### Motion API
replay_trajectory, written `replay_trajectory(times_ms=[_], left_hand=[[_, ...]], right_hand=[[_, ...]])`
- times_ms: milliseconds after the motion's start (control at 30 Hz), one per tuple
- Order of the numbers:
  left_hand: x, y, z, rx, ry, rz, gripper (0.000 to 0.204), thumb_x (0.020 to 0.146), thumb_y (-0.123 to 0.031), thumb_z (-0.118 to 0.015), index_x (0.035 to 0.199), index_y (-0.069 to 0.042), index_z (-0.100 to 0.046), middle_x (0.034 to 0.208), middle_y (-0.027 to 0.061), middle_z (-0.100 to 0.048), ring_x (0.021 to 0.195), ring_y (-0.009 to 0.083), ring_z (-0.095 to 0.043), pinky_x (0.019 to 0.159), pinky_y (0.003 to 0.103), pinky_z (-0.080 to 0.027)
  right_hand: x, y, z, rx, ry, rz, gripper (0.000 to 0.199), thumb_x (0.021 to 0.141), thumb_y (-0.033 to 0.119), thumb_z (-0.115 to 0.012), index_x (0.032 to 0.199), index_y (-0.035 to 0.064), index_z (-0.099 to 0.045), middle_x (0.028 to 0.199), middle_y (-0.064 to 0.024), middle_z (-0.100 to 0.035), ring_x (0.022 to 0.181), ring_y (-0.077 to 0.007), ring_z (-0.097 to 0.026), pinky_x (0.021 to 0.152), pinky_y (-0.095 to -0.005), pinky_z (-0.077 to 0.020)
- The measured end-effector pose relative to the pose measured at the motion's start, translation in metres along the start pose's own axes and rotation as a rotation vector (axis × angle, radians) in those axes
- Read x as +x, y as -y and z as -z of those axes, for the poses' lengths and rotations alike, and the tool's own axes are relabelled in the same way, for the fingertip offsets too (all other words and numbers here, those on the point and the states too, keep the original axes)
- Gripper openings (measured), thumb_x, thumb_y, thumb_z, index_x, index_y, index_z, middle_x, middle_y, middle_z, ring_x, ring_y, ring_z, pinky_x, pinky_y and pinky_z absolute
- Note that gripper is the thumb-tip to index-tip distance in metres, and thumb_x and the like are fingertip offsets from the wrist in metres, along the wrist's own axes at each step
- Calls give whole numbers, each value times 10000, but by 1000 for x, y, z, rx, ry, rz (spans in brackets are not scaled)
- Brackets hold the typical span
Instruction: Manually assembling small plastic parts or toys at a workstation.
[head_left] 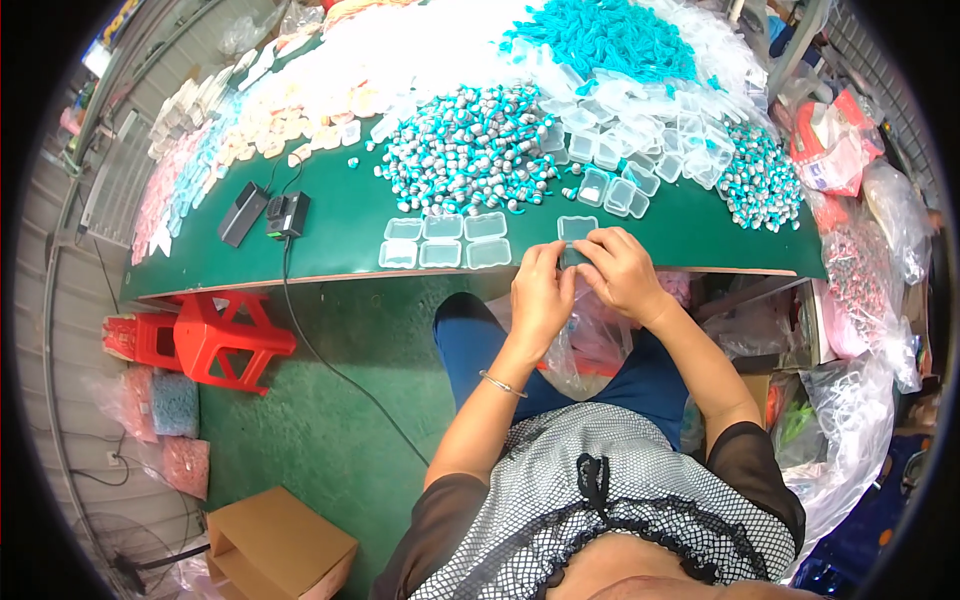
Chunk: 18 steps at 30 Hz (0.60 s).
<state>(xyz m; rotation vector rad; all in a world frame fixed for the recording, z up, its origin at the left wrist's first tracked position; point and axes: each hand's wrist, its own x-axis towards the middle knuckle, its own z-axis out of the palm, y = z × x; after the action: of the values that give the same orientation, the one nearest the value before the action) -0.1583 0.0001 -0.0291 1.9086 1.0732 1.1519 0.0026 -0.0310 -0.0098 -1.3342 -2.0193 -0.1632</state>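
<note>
A small clear box [576,229] is held at the green table's [340,235] near edge. It is pinched between the left hand [541,296] and the right hand [622,270], just above the fingers.

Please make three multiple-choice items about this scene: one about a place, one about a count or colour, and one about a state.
1. Where is the red stool?
A. on the table
B. on the floor at the person's left
C. behind the cardboard box

2. How many clear boxes form the block of closed clear boxes?
A. two
B. six
C. ten

3. What are both hands doing?
A. hanging idle
B. holding one small clear box
C. lifting the cable

Answers: 1 B, it stands below the green table. 2 B, two rows of three. 3 B, left hand and right hand meet on the small clear box.
</note>
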Motion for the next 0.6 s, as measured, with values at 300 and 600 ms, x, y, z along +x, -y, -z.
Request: replay_trajectory(times_ms=[300, 600], left_hand=[[-7, -15, -7, -898, -137, 312, 262, 852, 24, -676, 1110, 20, -632, 1017, 67, -625, 861, 97, -625, 730, 243, -552], [6, -12, 13, 177, 27, -462, 212, 752, -31, -680, 961, -66, -677, 869, 70, -654, 826, 263, -627, 714, 385, -477]], right_hand=[[-6, 17, -8, 331, -129, -183, 315, 761, 26, -704, 1071, 22, -644, 1027, -127, -618, 909, -274, -620, 765, -356, -524], [7, -9, 3, 590, 10, -442, 412, 839, -57, -574, 1236, 52, -588, 1208, -72, -538, 927, -128, -575, 728, -234, -505]])
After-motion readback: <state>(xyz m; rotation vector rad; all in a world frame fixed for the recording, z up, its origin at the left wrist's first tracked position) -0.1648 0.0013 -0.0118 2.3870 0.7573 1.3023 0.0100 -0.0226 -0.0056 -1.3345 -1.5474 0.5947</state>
